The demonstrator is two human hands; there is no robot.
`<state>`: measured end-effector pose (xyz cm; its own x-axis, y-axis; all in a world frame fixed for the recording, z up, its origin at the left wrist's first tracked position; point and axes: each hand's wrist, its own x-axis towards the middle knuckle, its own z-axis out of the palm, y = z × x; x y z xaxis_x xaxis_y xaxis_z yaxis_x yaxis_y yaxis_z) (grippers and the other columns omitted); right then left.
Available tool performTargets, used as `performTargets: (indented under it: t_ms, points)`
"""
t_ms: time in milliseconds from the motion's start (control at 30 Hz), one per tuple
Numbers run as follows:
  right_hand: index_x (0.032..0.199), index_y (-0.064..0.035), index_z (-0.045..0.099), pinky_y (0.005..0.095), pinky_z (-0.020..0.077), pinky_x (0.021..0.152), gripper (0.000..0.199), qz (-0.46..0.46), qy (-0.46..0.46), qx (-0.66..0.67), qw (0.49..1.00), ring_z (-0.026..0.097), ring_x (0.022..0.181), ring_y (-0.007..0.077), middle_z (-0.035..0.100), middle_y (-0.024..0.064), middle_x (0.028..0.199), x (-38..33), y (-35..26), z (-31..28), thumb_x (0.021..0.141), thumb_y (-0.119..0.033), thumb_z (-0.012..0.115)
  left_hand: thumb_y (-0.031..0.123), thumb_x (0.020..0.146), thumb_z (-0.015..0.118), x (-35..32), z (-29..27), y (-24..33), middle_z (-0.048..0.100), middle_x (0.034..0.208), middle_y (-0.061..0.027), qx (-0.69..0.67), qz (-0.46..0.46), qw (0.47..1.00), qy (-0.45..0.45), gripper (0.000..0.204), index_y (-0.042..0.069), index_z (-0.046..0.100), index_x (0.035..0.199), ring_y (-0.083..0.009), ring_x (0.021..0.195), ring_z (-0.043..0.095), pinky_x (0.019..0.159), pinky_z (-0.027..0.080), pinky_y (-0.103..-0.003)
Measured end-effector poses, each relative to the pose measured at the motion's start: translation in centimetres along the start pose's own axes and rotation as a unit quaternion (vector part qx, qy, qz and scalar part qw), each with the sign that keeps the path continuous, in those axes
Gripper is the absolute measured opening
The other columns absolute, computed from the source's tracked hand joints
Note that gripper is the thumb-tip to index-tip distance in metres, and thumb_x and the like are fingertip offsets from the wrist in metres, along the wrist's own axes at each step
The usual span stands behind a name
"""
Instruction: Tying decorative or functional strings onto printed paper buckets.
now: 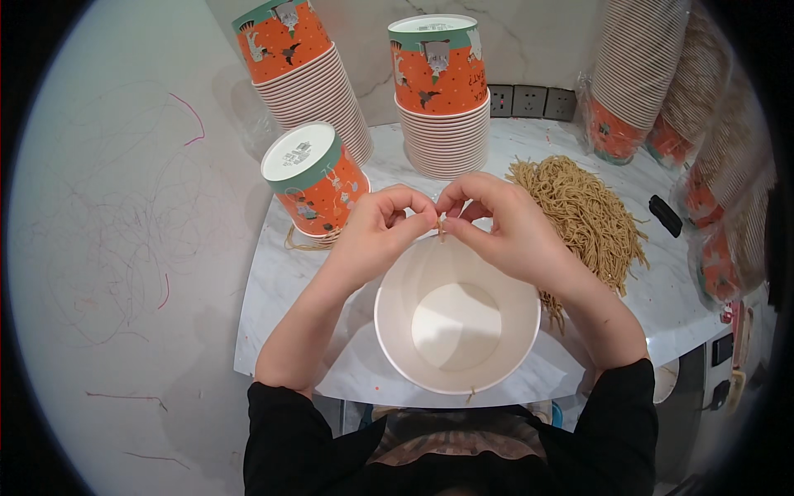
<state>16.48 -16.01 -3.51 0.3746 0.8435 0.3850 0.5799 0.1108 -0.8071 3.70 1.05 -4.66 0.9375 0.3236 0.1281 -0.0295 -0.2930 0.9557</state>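
Head view: I log tan cord pinched between fingertips of left hand and right hand, at far rim of white bucket.

Open round white paper bucket positioned at near edge of white marbled table. Tan cord heap laid right-rear; inverted orange-green paper bucket set left-rear. Behind latter, tall orange paper-bucket stack placed; second orange paper-bucket stack placed to its right. Plastic-wrapped orange paper-bucket stacks ranged at far right.
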Motion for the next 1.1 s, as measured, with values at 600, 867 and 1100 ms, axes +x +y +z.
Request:
performTargets:
  t_ms: [600, 867, 1100]
  points:
    - [0.092, 0.0014, 0.067, 0.0341, 0.056, 0.07, 0.014, -0.041, 0.0, -0.056, 0.998, 0.071, 0.077, 0.0228, 0.067, 0.0112, 0.087, -0.3, -0.2, 0.4, 0.085, -0.01, 0.071, 0.012, 0.09, 0.07, -0.1, -0.8, 0.2, 0.059, 0.072, 0.0094, 0.005, 0.013, 1.0, 0.003, 0.01, 0.002, 0.071, 0.09, 0.0033, 0.059, 0.041, 0.053, 0.032, -0.019]
    - [0.089, -0.0026, 0.069, 0.0361, 0.0561, 0.07, 0.017, -0.057, -0.008, -0.112, 0.992, 0.071, 0.078, 0.0252, 0.067, 0.0103, 0.085, -0.4, 0.1, 0.5, 0.082, -0.016, 0.077, 0.012, 0.089, 0.071, -0.3, -1.0, 0.9, 0.061, 0.072, 0.0084, -0.004, -0.025, 1.0, 0.005, 0.011, 0.001, 0.071, 0.092, 0.0042, 0.059, 0.045, 0.054, 0.034, -0.018]
    - [0.09, -0.004, 0.069, 0.0378, 0.0557, 0.069, 0.017, -0.065, -0.005, -0.12, 0.991, 0.07, 0.078, 0.0268, 0.067, 0.0098, 0.088, -0.4, 0.3, 0.6, 0.082, -0.017, 0.077, 0.012, 0.09, 0.07, -0.5, -1.2, 1.7, 0.065, 0.076, 0.0063, -0.007, -0.032, 0.999, 0.005, 0.012, 0.0, 0.07, 0.094, 0.0034, 0.061, 0.049, 0.056, 0.037, -0.017]
